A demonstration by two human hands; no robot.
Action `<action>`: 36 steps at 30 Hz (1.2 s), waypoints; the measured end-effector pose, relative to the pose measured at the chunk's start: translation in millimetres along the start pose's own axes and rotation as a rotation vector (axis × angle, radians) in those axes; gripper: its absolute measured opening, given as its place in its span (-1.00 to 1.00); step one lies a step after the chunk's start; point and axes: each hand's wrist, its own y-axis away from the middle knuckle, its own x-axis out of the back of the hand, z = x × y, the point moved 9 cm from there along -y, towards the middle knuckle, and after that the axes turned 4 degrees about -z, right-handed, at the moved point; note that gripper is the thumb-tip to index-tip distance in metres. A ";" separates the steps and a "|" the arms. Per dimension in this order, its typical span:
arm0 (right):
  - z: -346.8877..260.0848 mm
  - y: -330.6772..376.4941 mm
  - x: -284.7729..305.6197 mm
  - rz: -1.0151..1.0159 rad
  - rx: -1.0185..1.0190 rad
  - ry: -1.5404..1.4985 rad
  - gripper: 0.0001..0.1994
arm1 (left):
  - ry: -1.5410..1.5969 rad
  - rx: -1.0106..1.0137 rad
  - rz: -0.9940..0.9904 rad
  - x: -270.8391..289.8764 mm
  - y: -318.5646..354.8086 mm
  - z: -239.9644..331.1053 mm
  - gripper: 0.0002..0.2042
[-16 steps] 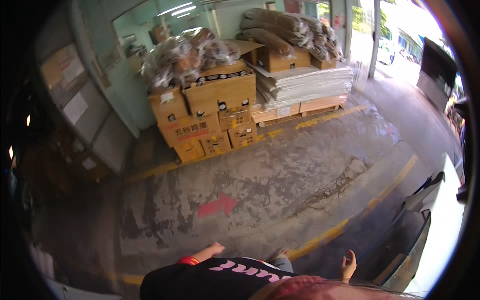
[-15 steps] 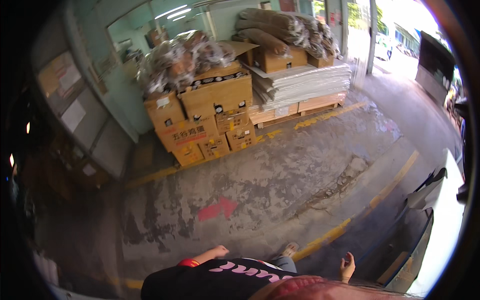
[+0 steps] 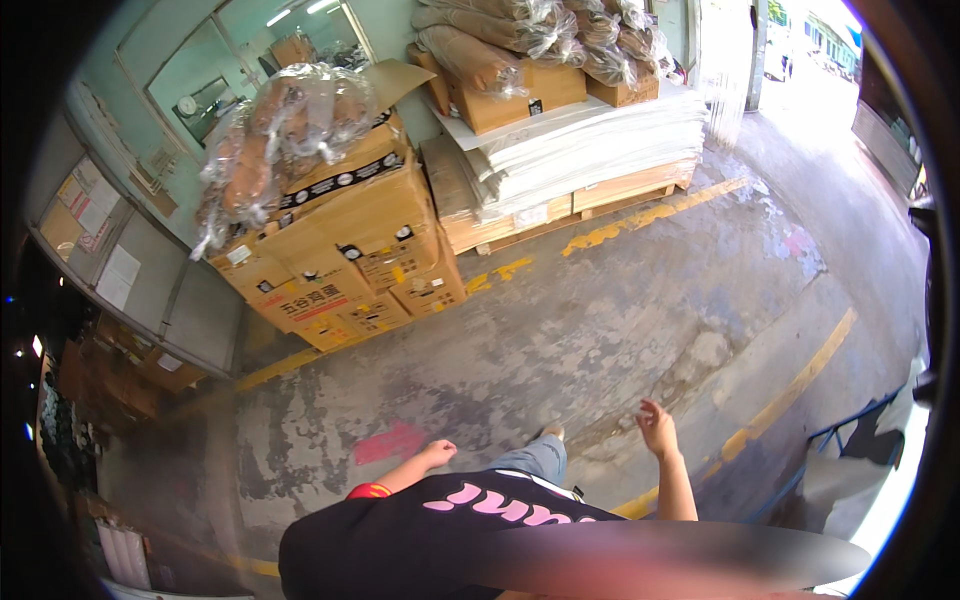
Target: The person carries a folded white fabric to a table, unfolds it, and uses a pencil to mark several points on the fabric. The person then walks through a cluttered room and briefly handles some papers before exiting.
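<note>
My left hand (image 3: 437, 455) hangs over the floor, fingers loosely bent, with nothing seen in it. A red and yellow band shows at the sleeve end of that arm. On the other side, my right hand (image 3: 655, 427) is raised ahead of my body, empty, its fingers slightly curled and apart. Neither hand touches anything. Beneath them lies a worn grey concrete floor (image 3: 520, 370), and a faded red arrow (image 3: 390, 442) is painted near my left hand. One leg in blue jeans (image 3: 535, 462) is stretched forward in a step.
Stacked cardboard cartons (image 3: 330, 260) stand ahead to the left, topped with plastic-wrapped brown bundles (image 3: 300, 115). Beside them, white sheets (image 3: 590, 140) lie on a wooden pallet (image 3: 630, 195) under more bundles. Yellow lines (image 3: 790, 380) edge the walkway. A blue metal frame (image 3: 835, 435) stands at right.
I have stepped forward, and the cartons and pallet appear nearer and farther left. My right hand has swung up and forward; my left hand appears higher in view.
</note>
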 end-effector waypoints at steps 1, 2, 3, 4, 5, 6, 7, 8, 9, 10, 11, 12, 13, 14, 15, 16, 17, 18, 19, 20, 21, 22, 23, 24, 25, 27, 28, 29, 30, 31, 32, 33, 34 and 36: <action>12.9 -41.4 29.5 0.032 0.020 -0.028 -0.62 | -0.113 0.010 -0.006 -4.9 -29.7 23.7 -0.68; 35.5 -76.6 59.0 0.088 -0.019 -0.080 -0.62 | -0.124 0.043 -0.115 -17.2 -61.7 45.8 -0.70; 59.8 -103.0 89.4 0.138 -0.018 -0.144 -0.64 | -0.162 0.113 -0.215 -29.2 -91.6 64.9 -0.71; 93.4 -120.3 117.4 0.259 -0.068 -0.288 -0.66 | -0.147 0.224 -0.346 -40.3 -124.0 88.1 -0.68; 119.7 -126.6 147.2 0.342 -0.035 -0.216 -0.69 | -0.174 0.243 -0.521 -56.6 -150.2 118.1 -0.66; 146.4 -119.8 173.7 0.455 -0.107 0.052 -0.74 | -0.243 0.303 -0.689 -66.0 -181.3 156.2 -0.64; 197.3 -107.9 183.9 0.444 -0.377 -0.035 -0.74 | -0.415 0.274 -0.785 -70.4 -209.7 197.5 -0.63; 227.0 -80.1 194.6 0.452 -0.533 0.120 -0.71 | -0.730 0.159 -0.799 -66.6 -249.6 254.8 -0.62; 254.0 -73.5 200.3 0.384 -0.613 0.154 -0.71 | -0.824 0.067 -0.752 -63.5 -286.2 318.4 -0.61; 282.4 -67.5 198.0 0.264 -0.765 0.176 -0.70 | -0.884 -0.102 -0.619 -57.8 -326.1 397.4 -0.60; 305.1 -65.2 194.3 0.154 -0.878 0.177 -0.70 | -0.742 -0.261 -0.473 -50.7 -361.2 484.4 -0.61; 324.3 -68.1 191.7 0.043 -0.966 0.176 -0.70 | -0.548 -0.419 -0.210 -30.9 -390.6 572.6 -0.64; 341.1 -75.5 194.0 -0.040 -1.032 0.171 -0.70 | -0.371 -0.451 -0.181 -25.6 -419.2 646.3 -0.66; 355.6 -88.0 198.6 -0.097 -1.080 0.154 -0.69 | -0.273 -0.517 -0.105 -18.4 -440.5 716.0 -0.69; 370.0 -99.1 208.7 -0.138 -1.123 0.136 -0.69 | -0.200 -0.564 -0.092 -18.0 -463.5 782.9 -0.72; 382.7 -111.7 220.0 -0.161 -1.158 0.110 -0.69 | -0.146 -0.592 -0.056 -16.2 -482.4 840.6 -0.73; 396.1 -126.7 234.7 -0.172 -1.188 0.086 -0.68 | -0.077 -0.624 0.002 -14.6 -500.4 893.5 -0.74; 408.5 -145.4 253.3 -0.171 -1.207 0.068 -0.68 | -0.019 -0.663 0.036 -15.7 -515.3 937.8 -0.73; 421.6 -169.2 275.6 -0.164 -1.220 0.055 -0.67 | 0.094 -0.725 0.120 -14.1 -526.7 974.3 -0.73; 431.6 -201.4 299.5 -0.153 -1.206 0.048 -0.67 | 0.094 -0.622 0.099 -23.8 -548.7 994.2 -0.73; 441.1 -242.6 328.9 -0.138 -1.166 0.060 -0.66 | 0.110 -0.497 0.031 -39.4 -570.9 1004.1 -0.73; 447.2 -294.7 363.5 -0.113 -1.106 0.084 -0.66 | -0.106 -0.475 0.012 -56.8 -588.9 1017.4 -0.73; 451.2 -357.1 406.6 -0.065 -1.022 0.122 -0.65 | -0.324 -0.397 -0.211 -90.4 -612.5 1018.1 -0.72; 451.9 -427.5 457.3 0.026 -0.931 0.147 -0.65 | -0.377 -0.378 -0.412 -122.9 -631.6 1018.1 -0.71; 454.8 -503.3 516.8 0.138 -0.868 0.168 -0.64 | -0.449 -0.336 -0.500 -142.9 -659.8 1018.8 -0.69; 460.8 -656.6 640.8 0.312 -0.754 0.127 -0.63 | -0.222 -0.256 -0.530 -176.7 -725.4 1035.3 -0.70; 460.7 -725.1 700.0 0.420 -0.653 0.051 -0.63 | -0.163 -0.398 -0.520 -197.2 -754.5 1064.8 -0.70; 458.9 -786.9 756.4 0.464 -0.532 0.078 -0.66 | -0.062 -0.443 -0.539 -213.3 -787.1 1096.0 -0.70; 460.0 -836.5 805.0 0.610 -0.352 -0.121 -0.70 | 0.031 -0.461 -0.557 -231.5 -816.6 1133.1 -0.70; 471.9 -868.8 842.0 0.713 -0.282 -0.309 -0.70 | 0.100 -0.450 -0.556 -244.2 -844.0 1176.6 -0.69; 477.7 -894.4 872.2 0.824 -0.109 -0.509 -0.71 | 0.163 -0.442 -0.553 -256.7 -868.2 1233.9 -0.69; 504.9 -896.8 879.1 0.892 -0.293 -0.318 -0.72 | 0.207 -0.392 -0.538 -262.6 -887.0 1293.8 -0.69; 514.6 -903.3 902.7 0.975 -0.288 -0.104 -0.73 | 0.249 -0.367 -0.517 -270.2 -901.1 1370.5 -0.68; 574.2 -872.6 869.1 0.717 -0.949 0.203 -0.65 | 0.007 -0.370 -0.377 -269.1 -914.7 1538.4 -0.66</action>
